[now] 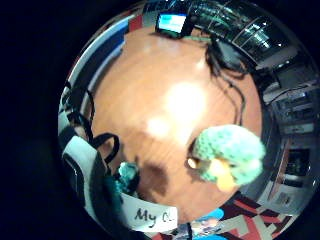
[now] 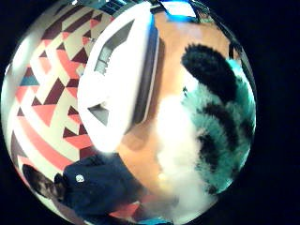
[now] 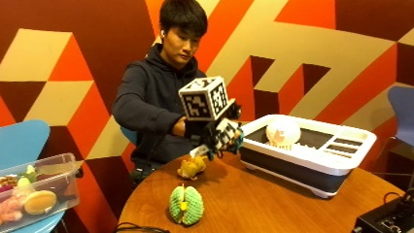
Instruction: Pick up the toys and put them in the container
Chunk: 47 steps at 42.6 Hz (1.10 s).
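Transport step: we have the right hand (image 3: 216, 136) gripping a striped plush toy (image 2: 220, 126), held near the container (image 3: 310, 160). Next, we carry it over the rim and release.

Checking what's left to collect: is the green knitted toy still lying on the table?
Yes, the green knitted toy lies on the bare wooden table, apart from the gloved hand.

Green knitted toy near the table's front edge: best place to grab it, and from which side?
Come from above and pinch the green knitted toy across its rounded sides, either side of the yellow centre strip. It stands upright and alone on the table, so both flanks look free.
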{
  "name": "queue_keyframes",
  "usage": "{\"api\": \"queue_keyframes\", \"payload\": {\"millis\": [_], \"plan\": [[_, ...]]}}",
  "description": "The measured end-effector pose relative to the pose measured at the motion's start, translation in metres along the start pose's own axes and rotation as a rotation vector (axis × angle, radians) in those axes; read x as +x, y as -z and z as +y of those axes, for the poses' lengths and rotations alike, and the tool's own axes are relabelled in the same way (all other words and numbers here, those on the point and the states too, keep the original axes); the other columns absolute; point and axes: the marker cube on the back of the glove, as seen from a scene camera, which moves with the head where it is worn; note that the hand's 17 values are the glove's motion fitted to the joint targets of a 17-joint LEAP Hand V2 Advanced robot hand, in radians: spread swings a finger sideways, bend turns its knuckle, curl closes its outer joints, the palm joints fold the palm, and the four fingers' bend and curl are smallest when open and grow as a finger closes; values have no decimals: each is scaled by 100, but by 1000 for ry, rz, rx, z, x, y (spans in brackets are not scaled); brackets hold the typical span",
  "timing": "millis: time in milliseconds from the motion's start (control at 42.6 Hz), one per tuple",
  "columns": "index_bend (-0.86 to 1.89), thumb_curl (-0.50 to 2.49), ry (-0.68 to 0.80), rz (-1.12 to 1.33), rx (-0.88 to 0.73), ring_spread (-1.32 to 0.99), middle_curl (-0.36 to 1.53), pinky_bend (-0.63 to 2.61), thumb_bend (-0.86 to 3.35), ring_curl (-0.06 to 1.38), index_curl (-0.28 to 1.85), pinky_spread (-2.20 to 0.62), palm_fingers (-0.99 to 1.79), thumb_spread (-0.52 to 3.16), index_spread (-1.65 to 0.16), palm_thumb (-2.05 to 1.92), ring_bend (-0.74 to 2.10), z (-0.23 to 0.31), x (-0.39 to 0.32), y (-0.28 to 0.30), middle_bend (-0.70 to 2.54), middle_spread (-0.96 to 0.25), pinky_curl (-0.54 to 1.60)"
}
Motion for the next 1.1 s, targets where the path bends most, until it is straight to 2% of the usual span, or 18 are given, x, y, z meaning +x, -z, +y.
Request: {"api": "queue_keyframes", "payload": {"millis": [164, 352, 517, 587, 658, 752, 799, 822, 869, 987, 1104], "plan": [[63, 72, 46, -17, 109, -32, 78, 114, 4, 68, 33, -41, 119, 81, -24, 66, 141, -17, -30, 67, 117, -19, 54], [72, 79, 113, -122, 218, -32, 81, 118, 2, 68, 40, -41, 114, 71, -22, 68, 146, -33, -80, 102, 121, -20, 57], [71, 83, 166, -271, 374, -32, 83, 120, 1, 68, 45, -41, 107, 66, -22, 68, 148, -60, -122, 98, 124, -21, 59], [59, 84, 166, -306, 367, -32, 83, 121, -1, 67, 45, -40, 89, 67, -22, 67, 145, -73, -131, 85, 121, -20, 58], [45, 81, 174, -335, 296, -30, 81, 118, -2, 66, 45, -38, 69, 78, -20, 64, 145, -83, -137, 66, 113, -20, 58], [39, 72, 168, -349, 136, -28, 75, 107, -6, 63, 47, -28, 6, 99, -21, 50, 126, -90, -140, 42, 97, -17, 58], [39, 66, 161, -342, 85, -22, 67, 106, -12, 56, 46, -20, -46, 102, -23, 35, 96, -89, -138, 37, 74, -13, 56], [36, 63, 157, -336, 69, -20, 64, 105, -14, 52, 43, -17, -56, 102, -23, 27, 84, -87, -135, 37, 65, -12, 54], [28, 59, 147, -314, 46, -16, 56, 103, -13, 45, 39, -13, -65, 102, -24, 17, 65, -81, -126, 41, 46, -9, 49], [15, 52, 90, -217, -6, -11, 47, 90, -7, 32, 34, -6, -48, 105, -25, 7, 39, -56, -82, 67, 24, -6, 42], [13, 48, -27, -93, -62, -8, 43, 77, -3, 27, 32, -1, -34, 109, -26, 6, 26, -23, -24, 88, 15, -4, 38]]}}
